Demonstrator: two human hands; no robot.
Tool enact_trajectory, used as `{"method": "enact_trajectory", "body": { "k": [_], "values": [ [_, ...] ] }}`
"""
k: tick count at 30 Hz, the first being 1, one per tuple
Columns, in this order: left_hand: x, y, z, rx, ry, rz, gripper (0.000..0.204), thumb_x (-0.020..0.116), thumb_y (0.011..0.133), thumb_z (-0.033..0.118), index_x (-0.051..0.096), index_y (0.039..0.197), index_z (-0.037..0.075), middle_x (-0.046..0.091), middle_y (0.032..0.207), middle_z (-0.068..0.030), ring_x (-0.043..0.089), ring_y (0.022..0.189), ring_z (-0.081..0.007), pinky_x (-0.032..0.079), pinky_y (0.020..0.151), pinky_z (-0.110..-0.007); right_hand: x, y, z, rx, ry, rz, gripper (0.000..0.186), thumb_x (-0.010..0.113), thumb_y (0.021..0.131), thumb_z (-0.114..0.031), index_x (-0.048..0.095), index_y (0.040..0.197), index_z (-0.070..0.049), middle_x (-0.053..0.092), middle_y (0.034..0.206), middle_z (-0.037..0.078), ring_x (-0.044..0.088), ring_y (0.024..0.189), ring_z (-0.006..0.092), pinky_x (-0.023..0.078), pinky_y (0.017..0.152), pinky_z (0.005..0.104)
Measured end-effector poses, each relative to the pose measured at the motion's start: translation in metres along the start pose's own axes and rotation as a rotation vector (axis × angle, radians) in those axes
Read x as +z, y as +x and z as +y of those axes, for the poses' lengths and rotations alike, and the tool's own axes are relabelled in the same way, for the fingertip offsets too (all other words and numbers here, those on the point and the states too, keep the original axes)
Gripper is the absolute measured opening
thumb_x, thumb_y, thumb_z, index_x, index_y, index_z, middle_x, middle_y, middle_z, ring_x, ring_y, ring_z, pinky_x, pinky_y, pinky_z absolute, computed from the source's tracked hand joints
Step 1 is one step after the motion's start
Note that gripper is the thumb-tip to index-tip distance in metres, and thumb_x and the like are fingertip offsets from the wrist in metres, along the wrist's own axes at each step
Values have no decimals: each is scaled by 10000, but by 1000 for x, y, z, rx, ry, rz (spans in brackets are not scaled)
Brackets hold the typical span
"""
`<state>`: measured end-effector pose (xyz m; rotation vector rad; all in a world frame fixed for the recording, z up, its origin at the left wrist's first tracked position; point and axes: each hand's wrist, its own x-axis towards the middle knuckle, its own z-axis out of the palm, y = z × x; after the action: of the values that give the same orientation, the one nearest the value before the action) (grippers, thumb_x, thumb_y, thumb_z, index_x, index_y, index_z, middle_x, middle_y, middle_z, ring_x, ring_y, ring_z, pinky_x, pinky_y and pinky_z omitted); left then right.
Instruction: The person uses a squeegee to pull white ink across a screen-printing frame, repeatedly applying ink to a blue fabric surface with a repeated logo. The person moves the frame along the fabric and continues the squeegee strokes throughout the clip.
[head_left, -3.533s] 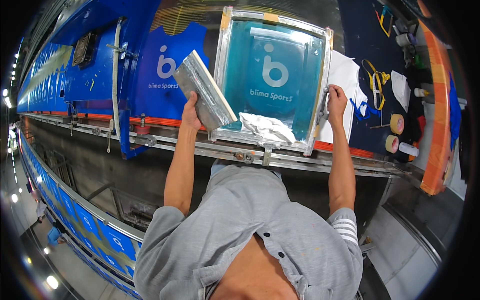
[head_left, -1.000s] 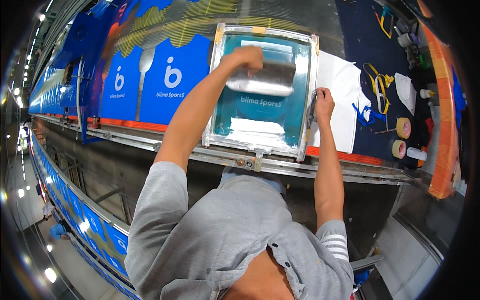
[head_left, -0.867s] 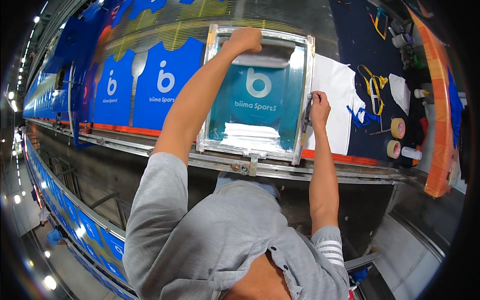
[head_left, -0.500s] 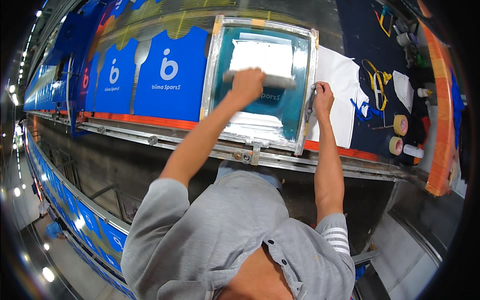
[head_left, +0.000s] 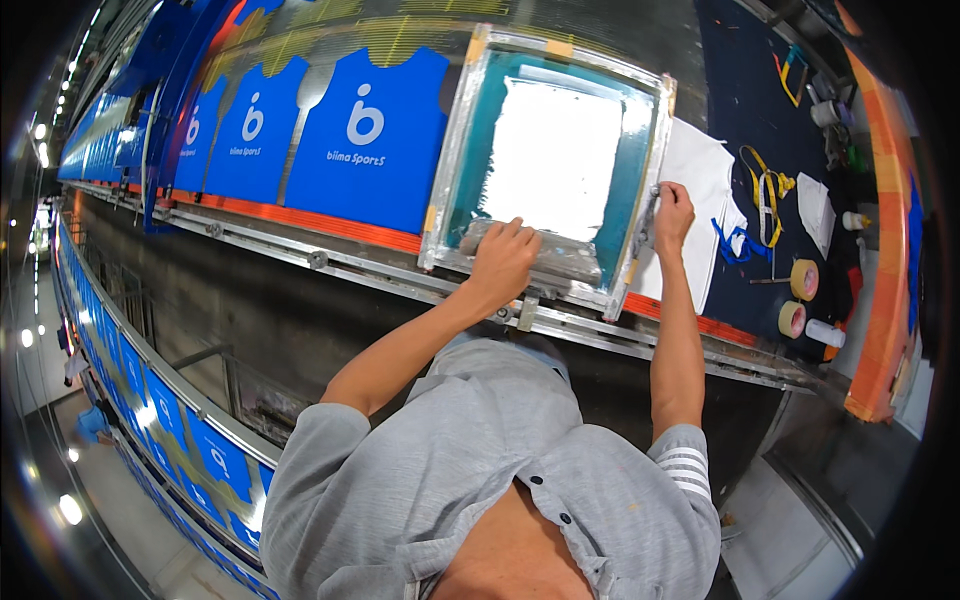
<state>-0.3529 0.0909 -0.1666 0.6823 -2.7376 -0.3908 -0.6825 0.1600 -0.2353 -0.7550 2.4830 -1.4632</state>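
Observation:
A screen-printing frame (head_left: pixel 654 135) with a metal border and teal mesh lies on the long print table in front of me. White ink (head_left: pixel 555 155) covers a broad patch in the middle of the mesh. At the near end of the screen, my left hand (head_left: pixel 505 262) is closed over a squeegee (head_left: pixel 568 262), which lies crosswise on the mesh just below the ink. My right hand (head_left: pixel 674 215) has its fingers closed at the frame's right edge; the part they grip is mostly hidden.
Blue shirt panels (head_left: pixel 385 180) with white prints lie to the left. White fabric (head_left: pixel 690 220) sits right of the frame. Farther right are a yellow tape measure (head_left: pixel 765 205), tape rolls (head_left: pixel 803 280) and an orange-wrapped beam (head_left: pixel 880 300). A metal rail (head_left: pixel 400 285) runs along the near edge.
My left hand has drawn the squeegee toward me, from the screen's upper part to its near end. White ink now covers the middle. My right hand stays at the frame's edge.

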Motion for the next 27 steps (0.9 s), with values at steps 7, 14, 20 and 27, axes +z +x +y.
{"method": "enact_trajectory", "body": {
  "k": [7,14,20,27],
  "values": [
    [-11,20,-20,-103,51,-212,128,662,675,10,710,786,50,712,840,-111,672,1036,-288,400,973,-527,15,-1,11,85,18,-60,209,607,964,-157,739,1032,-10,751,930,132,694,866,229,529,823,345],
    [1,31,-24,-145,32,-373,90,642,736,17,688,784,77,704,844,-100,681,928,-260,471,903,-464,25,10,30,58,-48,-71,225,608,971,-192,750,1034,-29,755,956,132,698,890,249,532,834,367],
    [20,-7,-11,-52,-7,224,91,655,722,37,715,780,73,698,786,-120,705,807,-309,537,759,-415,29,9,29,113,-104,-117,247,586,978,-215,745,1048,-39,754,960,147,698,887,279,532,839,394],
    [-25,76,-42,-258,32,-389,163,689,665,71,764,810,70,732,845,-182,728,792,-356,556,671,-482,26,6,13,50,-286,-138,256,583,987,-243,750,1063,-66,692,1201,174,671,1063,313,525,905,391]
  ]
}}
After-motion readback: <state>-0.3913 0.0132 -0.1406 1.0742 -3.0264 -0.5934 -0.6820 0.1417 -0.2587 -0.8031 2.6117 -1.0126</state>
